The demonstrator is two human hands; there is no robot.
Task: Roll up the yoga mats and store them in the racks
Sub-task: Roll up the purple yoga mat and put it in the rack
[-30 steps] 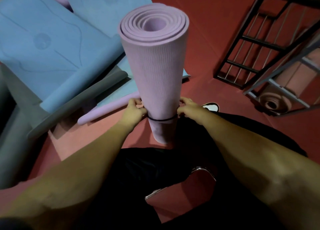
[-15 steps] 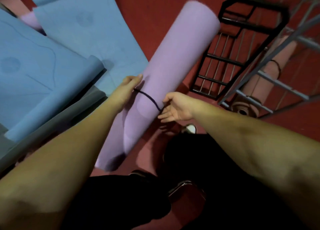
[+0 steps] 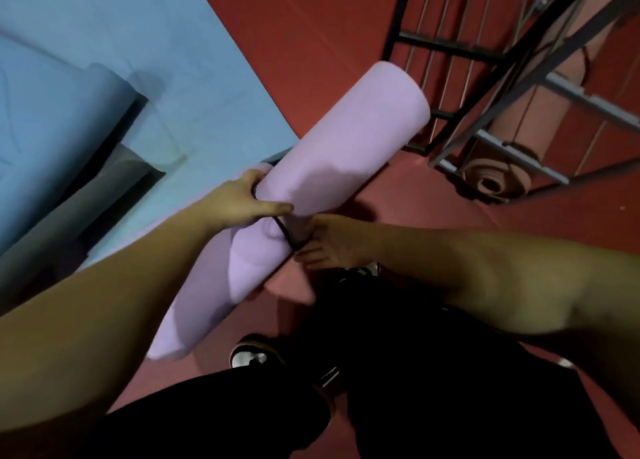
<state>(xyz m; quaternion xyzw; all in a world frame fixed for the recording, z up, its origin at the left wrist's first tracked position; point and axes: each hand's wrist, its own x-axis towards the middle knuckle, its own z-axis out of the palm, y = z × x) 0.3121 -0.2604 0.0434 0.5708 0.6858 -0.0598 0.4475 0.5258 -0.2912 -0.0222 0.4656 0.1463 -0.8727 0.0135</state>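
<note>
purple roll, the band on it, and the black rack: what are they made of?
Purple rolled mat: looks like soft matte foam, with no shine; blur hides any texture. Black band: thin dark loop cinched round the roll, probably elastic. Black rack: seemingly painted metal frame with thin pale bars, likely bare steel.

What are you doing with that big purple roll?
A person is holding a rolled-up purple yoga mat, tilted over the red floor. The left hand grips its side, and the right hand is under it at the thin black band that loops round the roll. The mat is not yet in a rack. A black rack stands just beyond it, and a pink rolled mat already sits in the grey rack. Blue mats lie flat on the left.
</note>
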